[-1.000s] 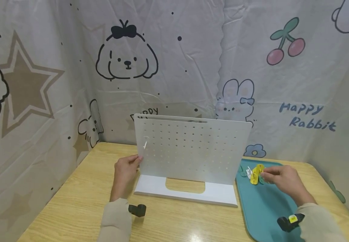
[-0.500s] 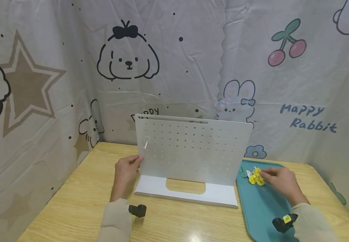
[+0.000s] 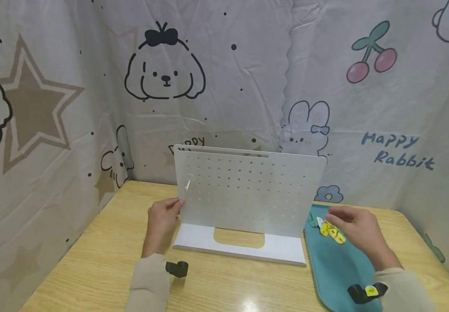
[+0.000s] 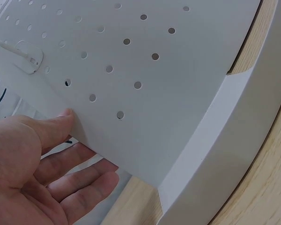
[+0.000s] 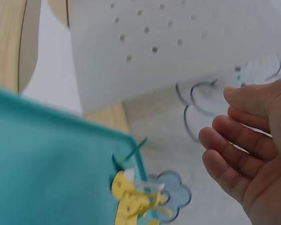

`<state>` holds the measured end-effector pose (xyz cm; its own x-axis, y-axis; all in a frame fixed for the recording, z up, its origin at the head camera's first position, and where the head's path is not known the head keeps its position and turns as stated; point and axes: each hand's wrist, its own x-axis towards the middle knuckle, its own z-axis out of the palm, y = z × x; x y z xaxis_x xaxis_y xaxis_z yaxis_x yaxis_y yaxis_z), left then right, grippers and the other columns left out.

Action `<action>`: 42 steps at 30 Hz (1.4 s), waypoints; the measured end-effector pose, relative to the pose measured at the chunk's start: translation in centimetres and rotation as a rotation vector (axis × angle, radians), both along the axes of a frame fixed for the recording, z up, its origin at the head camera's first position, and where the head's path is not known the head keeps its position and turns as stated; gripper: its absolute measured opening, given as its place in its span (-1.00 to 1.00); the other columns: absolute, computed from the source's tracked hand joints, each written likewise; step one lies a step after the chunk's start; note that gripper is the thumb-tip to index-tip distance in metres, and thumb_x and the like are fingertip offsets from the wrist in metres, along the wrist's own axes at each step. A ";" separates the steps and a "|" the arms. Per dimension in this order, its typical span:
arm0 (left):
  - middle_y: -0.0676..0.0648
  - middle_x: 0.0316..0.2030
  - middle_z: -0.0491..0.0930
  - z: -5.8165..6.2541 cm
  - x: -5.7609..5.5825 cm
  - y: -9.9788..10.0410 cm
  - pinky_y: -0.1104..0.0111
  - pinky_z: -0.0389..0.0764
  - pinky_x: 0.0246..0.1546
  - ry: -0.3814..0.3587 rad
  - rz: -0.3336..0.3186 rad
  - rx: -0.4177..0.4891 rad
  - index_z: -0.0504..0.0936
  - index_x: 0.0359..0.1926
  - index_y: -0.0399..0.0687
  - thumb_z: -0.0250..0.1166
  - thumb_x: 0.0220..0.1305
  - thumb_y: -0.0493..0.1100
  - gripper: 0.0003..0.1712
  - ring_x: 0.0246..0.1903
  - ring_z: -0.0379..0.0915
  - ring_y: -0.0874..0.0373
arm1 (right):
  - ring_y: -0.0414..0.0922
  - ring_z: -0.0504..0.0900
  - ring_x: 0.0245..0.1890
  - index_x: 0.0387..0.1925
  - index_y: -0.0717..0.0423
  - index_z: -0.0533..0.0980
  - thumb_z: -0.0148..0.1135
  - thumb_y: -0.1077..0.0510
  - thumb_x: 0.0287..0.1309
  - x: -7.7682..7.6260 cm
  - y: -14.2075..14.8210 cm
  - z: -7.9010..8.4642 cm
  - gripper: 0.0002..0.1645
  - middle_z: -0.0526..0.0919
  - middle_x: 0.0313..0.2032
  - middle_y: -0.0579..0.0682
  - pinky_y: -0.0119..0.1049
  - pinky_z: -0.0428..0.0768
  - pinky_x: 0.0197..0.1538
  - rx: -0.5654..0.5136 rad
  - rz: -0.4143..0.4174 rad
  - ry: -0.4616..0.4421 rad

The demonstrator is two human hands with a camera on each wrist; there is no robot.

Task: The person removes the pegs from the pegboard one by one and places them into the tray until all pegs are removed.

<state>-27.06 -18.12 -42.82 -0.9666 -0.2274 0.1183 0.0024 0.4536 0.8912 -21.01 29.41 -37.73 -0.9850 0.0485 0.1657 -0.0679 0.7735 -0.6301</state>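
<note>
A white pegboard [image 3: 243, 203] stands on its base, with a single white hook [image 4: 27, 60] fixed near its left side. My left hand [image 3: 163, 219] pinches the board's left edge, thumb on the front face and fingers behind it. Over the far part of a teal tray [image 3: 341, 268] is my right hand [image 3: 360, 227], its fingers loosely bent with nothing between them in the right wrist view. Just below its fingertips lie several yellow hooks [image 3: 337, 236], bunched with a white hook [image 3: 320, 222] and a green hook [image 3: 311, 220] against the tray's far left corner.
The tray sits right of the pegboard on a wooden table [image 3: 224, 286]. The board's white base [image 3: 197, 238] has a cut-out in its middle. A printed curtain [image 3: 247, 86] hangs behind the table and along both sides.
My right hand has come up off the yellow hooks, which now lie spread differently in the tray. The left hand stays at the board's edge.
</note>
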 end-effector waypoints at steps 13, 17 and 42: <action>-0.29 -0.01 0.66 0.3 0.2 0.1 0.22 0.73 -0.21 -0.023 -0.001 0.036 0.65 0.13 -0.26 0.25 0.46 -0.07 -0.60 -0.09 0.67 -0.13 | -0.05 0.72 -0.19 -0.02 0.28 0.67 0.38 0.12 0.28 0.7 -5.1 2.0 -0.65 0.74 -0.12 0.10 -0.41 0.67 -0.27 -0.073 0.195 0.179; -0.28 -0.01 0.67 0.3 0.2 0.1 0.22 0.73 -0.21 -0.022 0.001 0.027 0.65 0.13 -0.24 0.25 0.46 -0.06 -0.60 -0.09 0.67 -0.13 | -0.09 0.73 -0.20 -0.03 0.27 0.67 0.38 0.12 0.28 0.6 -6.9 2.6 -0.66 0.75 -0.15 0.05 -0.39 0.68 -0.21 -0.101 0.257 0.182; -0.28 -0.02 0.67 0.3 0.3 0.1 0.21 0.73 -0.19 -0.027 -0.003 0.029 0.65 0.13 -0.24 0.25 0.46 -0.07 -0.62 -0.08 0.66 -0.13 | -0.15 0.70 -0.22 -0.05 0.24 0.68 0.38 0.14 0.27 -2.6 -16.0 3.7 -0.71 0.74 -0.16 -0.03 -0.25 0.71 -0.16 -0.199 0.476 0.197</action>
<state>-26.78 -18.02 -42.49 -0.9700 -0.2274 0.0859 -0.0203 0.4279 0.9036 -23.60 13.39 -34.08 -0.8573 -0.3452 0.3818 -0.5120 0.4959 -0.7014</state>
